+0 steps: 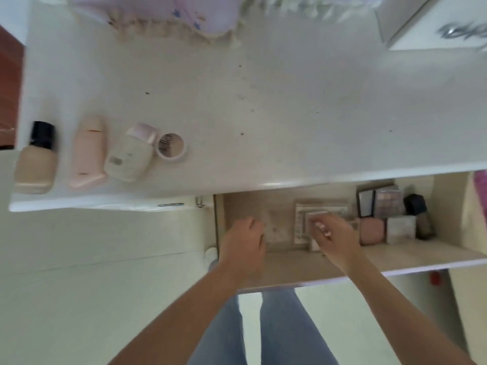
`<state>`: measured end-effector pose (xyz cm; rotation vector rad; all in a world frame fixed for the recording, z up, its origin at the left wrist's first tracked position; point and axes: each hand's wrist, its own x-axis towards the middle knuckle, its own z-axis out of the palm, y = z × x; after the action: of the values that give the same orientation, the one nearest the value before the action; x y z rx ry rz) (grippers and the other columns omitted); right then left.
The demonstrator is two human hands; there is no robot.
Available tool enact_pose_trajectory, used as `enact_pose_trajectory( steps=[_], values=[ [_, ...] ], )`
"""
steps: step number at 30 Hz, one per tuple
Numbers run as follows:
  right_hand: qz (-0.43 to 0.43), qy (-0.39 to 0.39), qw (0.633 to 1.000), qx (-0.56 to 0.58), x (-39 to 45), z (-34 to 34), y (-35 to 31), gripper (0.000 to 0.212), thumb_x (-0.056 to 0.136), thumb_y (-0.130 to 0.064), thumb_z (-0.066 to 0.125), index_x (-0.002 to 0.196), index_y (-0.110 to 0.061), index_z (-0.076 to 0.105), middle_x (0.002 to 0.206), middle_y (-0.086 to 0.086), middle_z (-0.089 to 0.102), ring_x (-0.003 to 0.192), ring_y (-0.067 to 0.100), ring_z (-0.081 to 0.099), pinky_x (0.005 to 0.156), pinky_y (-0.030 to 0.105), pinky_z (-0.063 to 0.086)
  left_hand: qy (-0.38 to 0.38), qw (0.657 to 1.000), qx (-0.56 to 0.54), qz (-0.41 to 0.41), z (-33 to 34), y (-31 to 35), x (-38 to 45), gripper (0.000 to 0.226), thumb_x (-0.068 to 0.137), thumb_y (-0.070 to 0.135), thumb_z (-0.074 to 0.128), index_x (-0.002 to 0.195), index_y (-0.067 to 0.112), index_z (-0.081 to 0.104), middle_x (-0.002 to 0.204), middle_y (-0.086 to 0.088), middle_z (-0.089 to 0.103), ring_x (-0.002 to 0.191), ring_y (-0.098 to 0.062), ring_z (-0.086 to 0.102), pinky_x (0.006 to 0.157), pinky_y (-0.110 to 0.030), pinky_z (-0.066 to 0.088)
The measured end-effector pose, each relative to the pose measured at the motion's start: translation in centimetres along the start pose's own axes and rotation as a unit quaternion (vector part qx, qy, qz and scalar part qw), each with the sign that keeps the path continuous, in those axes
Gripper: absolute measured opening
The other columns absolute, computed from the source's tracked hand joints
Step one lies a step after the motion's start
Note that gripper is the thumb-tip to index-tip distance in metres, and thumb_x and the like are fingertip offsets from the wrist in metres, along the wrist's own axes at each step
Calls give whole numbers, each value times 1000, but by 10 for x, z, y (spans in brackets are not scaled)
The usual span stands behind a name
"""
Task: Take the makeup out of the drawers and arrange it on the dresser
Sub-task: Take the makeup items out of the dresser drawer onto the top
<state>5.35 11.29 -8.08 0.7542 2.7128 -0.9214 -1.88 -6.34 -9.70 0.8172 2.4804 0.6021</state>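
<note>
Small palette (317, 216) in open drawer (395, 255), right hand (336, 237) fingers curled at its edge; contact blurred, cannot tell if gripped. Left hand (245, 241) loosely curled, empty. Four bottles, including foundation bottle (35, 164), on dresser (290, 114).

dresser top (263, 101) | foundation bottle (35, 164), pink tube (88, 154), cream bottle (129, 156), jar (170, 147)

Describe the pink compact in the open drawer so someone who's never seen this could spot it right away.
Start at the open drawer below the white dresser top. Makeup crowds its right end; the pink compact lies in the front row, just right of the right hand. It is the only rounded, plain pink piece there, beside a pale marbled square box and in front of a black-framed palette.
</note>
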Motion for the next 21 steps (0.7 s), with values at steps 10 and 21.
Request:
enact_pose_trajectory(
  steps=[10, 21],
  values=[
    [-117, -136, 963, -203, 41, 15, 96, 59, 82, -19, 57, 137, -12, 37, 142, 10, 38, 133, 28, 31, 105, 37, 28, -88, 991, -32, -94, 99, 42, 73, 58, 84, 8, 43, 140, 13, 29, 146, -7, 30, 130, -27, 30, 107, -31, 28],
    [-136, -161, 967, -144, 53, -5, 119, 28, 84, -19, 56, 108, -4, 56, 111, 15, 57, 108, 29, 50, 89, 29, 32, -108, 982, -47, -147, 106, 54, 92, 40, 89, 14, 51, 128, 6, 46, 129, -17, 49, 118, -29, 47, 94, -28, 33]
  ],
)
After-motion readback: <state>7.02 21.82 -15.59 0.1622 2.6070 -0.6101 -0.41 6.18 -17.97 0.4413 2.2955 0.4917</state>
